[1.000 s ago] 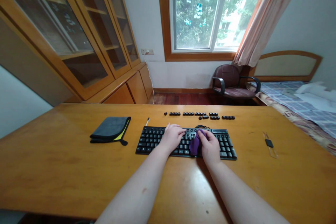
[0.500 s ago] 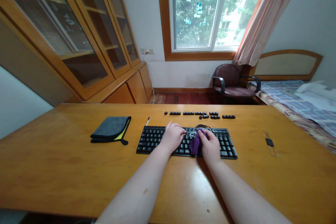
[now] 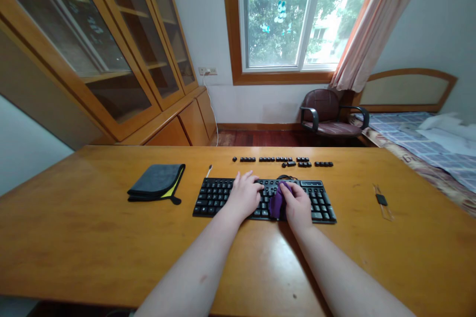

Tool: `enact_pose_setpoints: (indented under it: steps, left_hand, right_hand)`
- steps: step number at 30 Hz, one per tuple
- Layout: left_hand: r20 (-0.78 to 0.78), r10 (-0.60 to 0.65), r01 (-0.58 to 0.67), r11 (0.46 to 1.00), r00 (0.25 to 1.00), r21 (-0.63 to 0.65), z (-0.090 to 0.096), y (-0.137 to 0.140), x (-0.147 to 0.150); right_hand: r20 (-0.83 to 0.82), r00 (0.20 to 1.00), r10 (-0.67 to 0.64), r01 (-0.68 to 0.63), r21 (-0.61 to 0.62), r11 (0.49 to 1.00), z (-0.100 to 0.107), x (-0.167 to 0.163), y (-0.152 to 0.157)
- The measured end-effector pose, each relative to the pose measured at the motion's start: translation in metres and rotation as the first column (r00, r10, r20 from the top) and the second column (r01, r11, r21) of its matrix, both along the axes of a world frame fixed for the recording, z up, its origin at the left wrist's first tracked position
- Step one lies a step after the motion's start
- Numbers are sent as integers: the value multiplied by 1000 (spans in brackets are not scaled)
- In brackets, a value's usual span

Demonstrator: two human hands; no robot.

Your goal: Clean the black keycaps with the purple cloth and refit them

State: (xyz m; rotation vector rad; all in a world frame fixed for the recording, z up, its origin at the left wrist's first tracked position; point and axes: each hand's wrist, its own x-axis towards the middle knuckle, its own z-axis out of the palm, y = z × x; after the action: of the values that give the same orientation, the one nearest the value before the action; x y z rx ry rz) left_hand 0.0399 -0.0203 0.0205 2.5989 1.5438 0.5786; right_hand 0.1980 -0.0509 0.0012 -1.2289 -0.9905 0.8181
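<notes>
A black keyboard [image 3: 213, 198] lies in front of me on the wooden desk. Some of its top-row keycaps are off, and several loose black keycaps [image 3: 267, 159] stand in rows behind it. My left hand [image 3: 245, 194] rests on the middle of the keyboard with its fingers spread, holding nothing. My right hand [image 3: 298, 204] pinches a purple cloth [image 3: 277, 203] against the keys right of centre. The keys beneath the cloth and both hands are hidden.
A folded grey cloth [image 3: 156, 181] with a yellow inside lies to the left. Behind the keyboard's left end is a small brush [image 3: 208, 171]. A wire keycap puller [image 3: 382, 200] lies on the right of the desk [image 3: 92, 247]. A chair [image 3: 325, 114] stands beyond.
My left hand's fingers have spread and lifted a little. The right hand stays almost in place with the purple cloth.
</notes>
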Motion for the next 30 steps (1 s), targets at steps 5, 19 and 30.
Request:
enact_pose_setpoints:
  steps: [5,19,30]
  left_hand:
    - [-45,22,-27,993,999,-111,0,1,-2]
    - [322,150,-188,978,935,89,-5,14,-16]
    - [19,47,-46,997,999,-59,14,68,40]
  right_hand:
    - [10,1000,-5,5,-1,1000,-1,0,1]
    - [-31,999,-34,33,-23,999,-2,1,2]
    - [-59,994,-92,93,22,995,1,1,2]
